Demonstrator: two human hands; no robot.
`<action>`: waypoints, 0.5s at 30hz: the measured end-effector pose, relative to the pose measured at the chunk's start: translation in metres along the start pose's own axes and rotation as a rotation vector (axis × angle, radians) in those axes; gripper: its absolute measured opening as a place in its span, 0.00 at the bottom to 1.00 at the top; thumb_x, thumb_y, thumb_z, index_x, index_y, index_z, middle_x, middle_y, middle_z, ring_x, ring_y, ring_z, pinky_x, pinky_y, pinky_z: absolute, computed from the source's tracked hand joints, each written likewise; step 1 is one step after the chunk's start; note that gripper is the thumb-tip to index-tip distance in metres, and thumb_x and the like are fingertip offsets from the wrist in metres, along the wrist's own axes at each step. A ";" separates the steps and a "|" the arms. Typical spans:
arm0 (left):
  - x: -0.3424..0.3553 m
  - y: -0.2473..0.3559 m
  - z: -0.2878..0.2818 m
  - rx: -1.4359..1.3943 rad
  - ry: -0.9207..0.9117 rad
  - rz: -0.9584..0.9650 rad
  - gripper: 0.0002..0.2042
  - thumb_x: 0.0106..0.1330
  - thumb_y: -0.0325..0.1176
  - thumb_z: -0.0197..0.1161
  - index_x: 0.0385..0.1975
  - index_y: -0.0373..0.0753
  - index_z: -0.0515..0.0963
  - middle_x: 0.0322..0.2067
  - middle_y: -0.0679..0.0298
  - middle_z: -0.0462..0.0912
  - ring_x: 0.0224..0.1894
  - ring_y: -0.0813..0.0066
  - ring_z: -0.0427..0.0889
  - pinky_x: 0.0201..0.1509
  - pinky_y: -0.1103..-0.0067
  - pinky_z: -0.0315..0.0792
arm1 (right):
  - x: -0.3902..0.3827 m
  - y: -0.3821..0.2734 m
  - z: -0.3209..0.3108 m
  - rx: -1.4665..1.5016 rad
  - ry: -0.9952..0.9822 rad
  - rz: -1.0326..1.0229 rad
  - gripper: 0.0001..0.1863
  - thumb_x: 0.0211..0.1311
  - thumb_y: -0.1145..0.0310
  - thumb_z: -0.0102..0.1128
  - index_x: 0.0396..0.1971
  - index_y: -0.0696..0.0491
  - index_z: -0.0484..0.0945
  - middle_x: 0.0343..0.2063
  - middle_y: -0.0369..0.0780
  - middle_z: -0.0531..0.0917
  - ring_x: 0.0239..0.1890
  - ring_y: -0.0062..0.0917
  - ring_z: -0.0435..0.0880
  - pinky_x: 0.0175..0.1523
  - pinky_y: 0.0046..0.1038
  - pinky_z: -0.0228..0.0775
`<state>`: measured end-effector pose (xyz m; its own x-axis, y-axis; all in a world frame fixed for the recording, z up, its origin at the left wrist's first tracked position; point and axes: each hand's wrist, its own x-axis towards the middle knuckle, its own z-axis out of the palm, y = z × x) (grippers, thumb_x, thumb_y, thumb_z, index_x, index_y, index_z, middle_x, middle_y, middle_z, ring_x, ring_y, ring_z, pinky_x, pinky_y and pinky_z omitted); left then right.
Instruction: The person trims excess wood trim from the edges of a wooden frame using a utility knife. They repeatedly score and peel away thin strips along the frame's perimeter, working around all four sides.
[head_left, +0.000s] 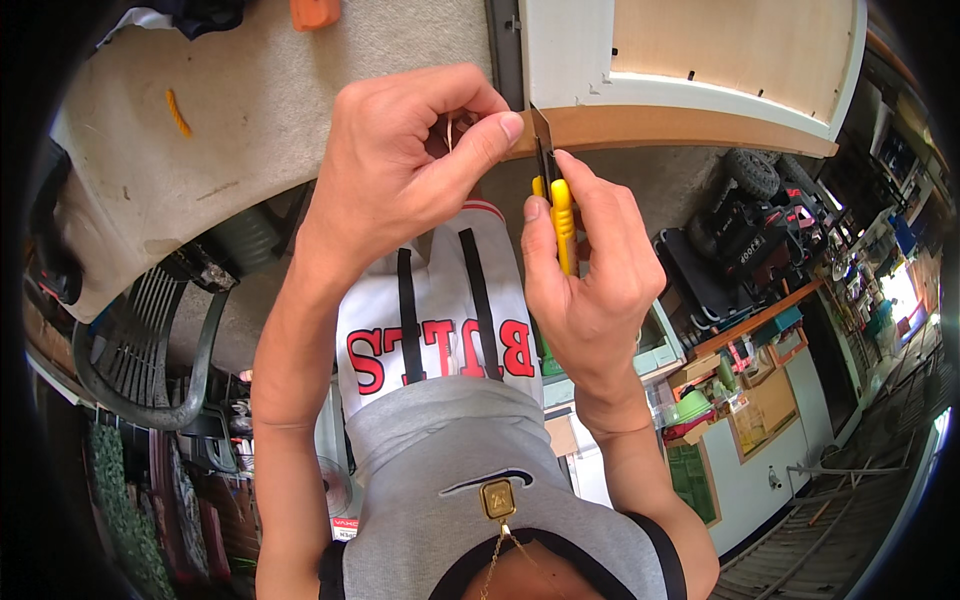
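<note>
The fingers of the right hand [600, 260] are closed around a yellow-and-black plastic utility knife [563, 215], its flat metal blade [541, 128] extended and pointing toward 12 o'clock. The fingers of the left hand [400, 150] curl in toward the thumb, whose tip lies just beside the blade's end. A thin, pale sliver [449, 130] shows in the hollow of that hand; whether the fingers grip it cannot be told.

The step in hand looks like careful close work with the bare blade, the knife being the thing in use, just above the view's middle. The next move probably calls for a steady right grip, a controlled edge, and the left thumb kept out of the blade's path.

Beyond the hands, a pale, rough-looking surface [250, 100] spreads from 9 to 12 o'clock. On it lie a short, twisted, orange-yellow piece [178, 112] at 10 o'clock and an orange block-like object [314, 12] at 11. A white-framed panel with a tan inset [720, 45] lies between 1 and 2. Farther out, a dark slatted chair [145, 365] stands near 9, and a black wheeled machine [740, 235] near 3.
</note>
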<state>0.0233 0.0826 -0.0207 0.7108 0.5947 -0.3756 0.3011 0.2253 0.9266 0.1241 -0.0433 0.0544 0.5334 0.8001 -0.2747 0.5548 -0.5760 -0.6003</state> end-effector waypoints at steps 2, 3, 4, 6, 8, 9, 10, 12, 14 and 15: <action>0.000 0.000 0.001 0.003 0.001 0.003 0.08 0.62 0.30 0.66 0.25 0.32 0.79 0.15 0.63 0.76 0.16 0.81 0.71 0.20 0.81 0.64 | 0.002 -0.003 0.000 -0.019 0.029 0.015 0.16 0.56 0.81 0.66 0.47 0.61 0.80 0.31 0.43 0.81 0.27 0.26 0.80 0.29 0.24 0.71; 0.000 0.000 0.001 0.006 0.000 0.004 0.08 0.62 0.30 0.66 0.25 0.32 0.79 0.15 0.63 0.76 0.16 0.81 0.71 0.20 0.81 0.64 | 0.004 -0.005 0.000 -0.028 0.029 0.002 0.16 0.56 0.81 0.65 0.46 0.61 0.80 0.31 0.44 0.81 0.28 0.29 0.81 0.30 0.26 0.72; 0.000 0.000 0.000 0.008 -0.002 0.004 0.08 0.62 0.30 0.66 0.25 0.32 0.79 0.15 0.63 0.76 0.16 0.81 0.71 0.20 0.81 0.65 | 0.006 -0.007 -0.001 -0.037 0.027 -0.010 0.16 0.55 0.81 0.65 0.46 0.62 0.79 0.31 0.45 0.81 0.28 0.31 0.81 0.32 0.27 0.73; 0.000 0.000 0.000 0.011 -0.002 0.013 0.08 0.62 0.30 0.66 0.25 0.32 0.79 0.16 0.63 0.76 0.16 0.81 0.71 0.20 0.81 0.65 | 0.011 -0.010 -0.004 -0.068 -0.015 -0.030 0.17 0.54 0.81 0.64 0.46 0.62 0.77 0.32 0.45 0.79 0.28 0.35 0.82 0.32 0.29 0.75; 0.001 -0.001 0.000 0.014 0.001 0.033 0.08 0.62 0.30 0.66 0.25 0.32 0.79 0.16 0.63 0.76 0.16 0.80 0.72 0.20 0.81 0.65 | 0.016 -0.011 -0.008 -0.107 -0.100 -0.046 0.20 0.54 0.81 0.63 0.48 0.63 0.74 0.33 0.45 0.77 0.28 0.38 0.83 0.30 0.32 0.76; 0.000 -0.001 0.000 0.017 0.002 0.035 0.08 0.62 0.30 0.66 0.25 0.32 0.79 0.16 0.63 0.76 0.16 0.80 0.72 0.20 0.81 0.65 | 0.018 -0.013 -0.010 -0.112 -0.108 -0.036 0.19 0.54 0.80 0.63 0.48 0.62 0.74 0.33 0.45 0.77 0.27 0.38 0.83 0.29 0.32 0.76; 0.000 -0.001 0.000 0.020 0.003 0.038 0.08 0.62 0.30 0.66 0.25 0.32 0.79 0.16 0.63 0.76 0.16 0.80 0.72 0.20 0.81 0.65 | 0.018 -0.014 -0.012 -0.114 -0.121 -0.024 0.19 0.54 0.80 0.63 0.47 0.62 0.74 0.33 0.45 0.77 0.27 0.38 0.83 0.29 0.32 0.75; 0.000 0.000 0.000 0.016 0.004 0.033 0.08 0.62 0.30 0.66 0.25 0.32 0.79 0.17 0.63 0.77 0.16 0.80 0.72 0.20 0.81 0.65 | 0.018 -0.017 -0.013 -0.117 -0.137 -0.007 0.18 0.54 0.80 0.62 0.46 0.62 0.74 0.34 0.45 0.76 0.27 0.38 0.82 0.28 0.32 0.75; 0.000 0.000 0.001 -0.015 0.004 0.015 0.08 0.62 0.30 0.66 0.25 0.32 0.79 0.17 0.63 0.77 0.16 0.79 0.72 0.20 0.81 0.65 | 0.016 -0.019 -0.014 -0.135 -0.135 -0.004 0.17 0.54 0.80 0.62 0.46 0.62 0.74 0.34 0.45 0.76 0.27 0.38 0.82 0.28 0.32 0.75; 0.000 0.000 0.001 0.006 0.006 0.021 0.08 0.62 0.29 0.66 0.25 0.32 0.79 0.17 0.63 0.77 0.16 0.79 0.72 0.20 0.81 0.65 | 0.016 -0.018 -0.013 -0.112 -0.142 0.005 0.17 0.54 0.80 0.62 0.46 0.62 0.74 0.34 0.45 0.76 0.27 0.38 0.82 0.28 0.32 0.75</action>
<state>0.0238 0.0816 -0.0202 0.7129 0.6041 -0.3562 0.2901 0.2083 0.9340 0.1309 -0.0224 0.0711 0.4454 0.8081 -0.3856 0.6244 -0.5889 -0.5131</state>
